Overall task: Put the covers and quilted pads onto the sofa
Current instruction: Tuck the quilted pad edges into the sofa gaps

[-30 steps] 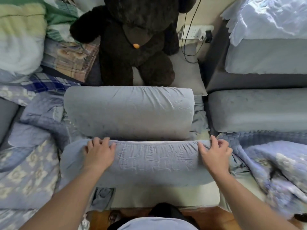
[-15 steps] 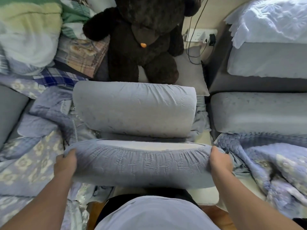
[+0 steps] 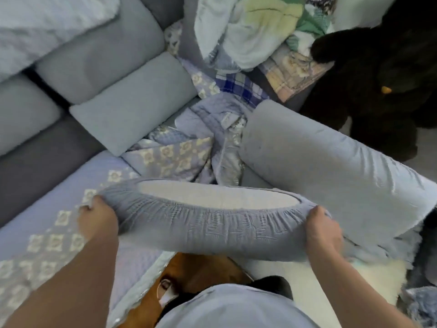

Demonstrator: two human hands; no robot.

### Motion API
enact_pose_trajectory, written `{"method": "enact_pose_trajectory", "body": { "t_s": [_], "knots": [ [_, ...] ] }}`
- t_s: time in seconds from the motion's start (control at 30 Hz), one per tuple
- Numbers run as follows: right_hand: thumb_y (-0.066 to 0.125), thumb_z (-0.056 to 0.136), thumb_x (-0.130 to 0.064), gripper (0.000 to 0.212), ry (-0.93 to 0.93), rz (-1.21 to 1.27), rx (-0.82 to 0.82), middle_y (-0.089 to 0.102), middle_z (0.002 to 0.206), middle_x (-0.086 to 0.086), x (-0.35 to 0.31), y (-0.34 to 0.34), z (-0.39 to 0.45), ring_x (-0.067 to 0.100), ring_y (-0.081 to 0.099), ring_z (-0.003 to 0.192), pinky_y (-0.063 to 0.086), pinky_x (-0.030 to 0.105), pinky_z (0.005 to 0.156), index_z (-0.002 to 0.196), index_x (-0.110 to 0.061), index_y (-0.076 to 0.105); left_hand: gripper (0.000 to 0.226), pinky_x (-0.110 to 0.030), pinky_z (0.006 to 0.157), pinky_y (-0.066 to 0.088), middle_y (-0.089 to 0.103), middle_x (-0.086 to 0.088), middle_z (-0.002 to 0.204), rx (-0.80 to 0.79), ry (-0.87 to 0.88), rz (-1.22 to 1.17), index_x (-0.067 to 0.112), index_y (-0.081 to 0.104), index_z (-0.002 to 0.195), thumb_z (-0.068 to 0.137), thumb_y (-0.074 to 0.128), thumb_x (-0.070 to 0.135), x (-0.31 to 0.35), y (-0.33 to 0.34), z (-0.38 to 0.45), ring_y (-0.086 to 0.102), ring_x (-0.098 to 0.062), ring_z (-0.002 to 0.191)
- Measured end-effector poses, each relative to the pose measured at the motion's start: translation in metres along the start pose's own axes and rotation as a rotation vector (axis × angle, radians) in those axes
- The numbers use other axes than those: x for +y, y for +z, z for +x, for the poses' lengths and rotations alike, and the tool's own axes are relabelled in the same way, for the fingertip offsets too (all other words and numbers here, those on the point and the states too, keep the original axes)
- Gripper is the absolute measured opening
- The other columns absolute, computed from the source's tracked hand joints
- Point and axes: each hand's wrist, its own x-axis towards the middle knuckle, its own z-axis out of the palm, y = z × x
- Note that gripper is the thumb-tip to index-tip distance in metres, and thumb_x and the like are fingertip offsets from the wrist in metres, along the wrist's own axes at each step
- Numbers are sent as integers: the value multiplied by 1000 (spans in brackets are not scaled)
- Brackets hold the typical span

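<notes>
Since the earlier frames the view has swung to the left: the dark plush bear [image 3: 378, 74] that sat straight ahead is now at the upper right, and the covered cushion [image 3: 212, 223], which rested on the seat a second ago, is lifted clear and held between both hands with its cream underside [image 3: 212, 194] turned up.

At far left, grey back cushions [image 3: 99, 65] line the sofa, with a paler grey pillow [image 3: 132, 100] leaning just in front of them. Below these a quilted pad [image 3: 54, 204], lavender with a band of pale flower squares, lies flat on the seat. The left hand [image 3: 99, 217] grasps the left end of the covered cushion, fingers curled under the gathered elastic edge of its blue-grey cover. The cushion spans the middle of the view, tilted slightly, above the front edge of the seat and a patch of brown floor [image 3: 196, 268]. Behind it sits a crumpled heap of quilted covers [image 3: 201, 138], and farther back a pile of folded blankets [image 3: 248, 27] in green, yellow and plaid.

The right hand [image 3: 324, 233] clutches the cushion's right end in the same way, fingers wrapped round the cover's rim. Just beyond it a second cushion [image 3: 326, 164] in a smooth grey-blue cover lies at a slant, near the bear's legs.
</notes>
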Motion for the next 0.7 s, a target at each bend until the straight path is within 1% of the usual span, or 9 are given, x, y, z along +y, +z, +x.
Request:
{"method": "enact_pose_trajectory", "body": {
  "t_s": [0.1, 0.2, 0.23, 0.27, 0.3, 0.4, 0.57, 0.63, 0.7],
  "knots": [
    [25, 101, -40, 58, -238, -130, -110, 57, 131, 28, -29, 65, -69, 43, 56, 116, 44, 46, 100, 129, -2, 58, 58, -45, 108, 31, 47, -29, 140, 144, -165, -72, -1, 50, 136, 101, 30, 41, -70, -76, 46, 43, -47, 131],
    [28, 105, -31, 46, -488, -250, -239, 59, 126, 24, -40, 139, -155, 40, 57, 115, 44, 35, 77, 128, -1, 54, 64, -54, 111, 30, 44, -30, 143, 235, -345, -47, 1, 48, 139, 100, 23, 46, -154, -148, 97, 42, -50, 130],
    [32, 104, -23, 38, -554, -250, -272, 61, 123, 22, -41, 166, -186, 39, 58, 112, 44, 34, 75, 126, 0, 53, 66, -56, 110, 31, 45, -31, 143, 272, -392, -28, 2, 48, 139, 98, 22, 47, -180, -171, 113, 43, -50, 129],
    [35, 102, -17, 32, -618, -301, -285, 62, 121, 21, -40, 195, -215, 39, 59, 110, 47, 36, 82, 125, 0, 51, 68, -57, 108, 33, 47, -31, 140, 306, -452, -52, 2, 49, 137, 96, 22, 50, -207, -195, 132, 45, -51, 127],
    [37, 103, -18, 33, -627, -309, -292, 61, 123, 21, -38, 225, -247, 39, 58, 110, 48, 40, 88, 126, 1, 51, 71, -58, 107, 35, 48, -31, 138, 337, -490, -53, 1, 50, 134, 93, 22, 51, -231, -218, 151, 46, -51, 125],
    [35, 104, -44, 59, -625, -352, -353, 53, 137, 24, -25, 303, -338, 43, 51, 121, 42, 46, 100, 137, 3, 50, 62, -58, 106, 35, 48, -33, 136, 392, -588, -56, -2, 50, 130, 99, 25, 46, -291, -285, 194, 47, -51, 123],
    [31, 89, -66, 80, -625, -517, -426, 55, 136, 19, -9, 396, -439, 41, 55, 112, 45, 49, 97, 138, -6, 51, 56, -48, 110, 27, 45, -30, 143, 442, -746, -25, -3, 48, 137, 106, 27, 39, -353, -377, 234, 43, -46, 130],
    [32, 90, -64, 80, -654, -561, -464, 53, 140, 21, -11, 428, -471, 43, 53, 120, 42, 47, 102, 138, -4, 52, 63, -48, 111, 26, 41, -27, 150, 452, -804, -10, 2, 41, 148, 106, 26, 48, -372, -400, 244, 40, -44, 135],
    [31, 97, -54, 72, -702, -616, -529, 52, 141, 25, -16, 463, -501, 43, 52, 123, 41, 45, 103, 136, 2, 54, 74, -55, 114, 28, 39, -23, 153, 481, -875, -63, 11, 39, 151, 98, 20, 60, -399, -414, 255, 40, -44, 135]
  ]
}}
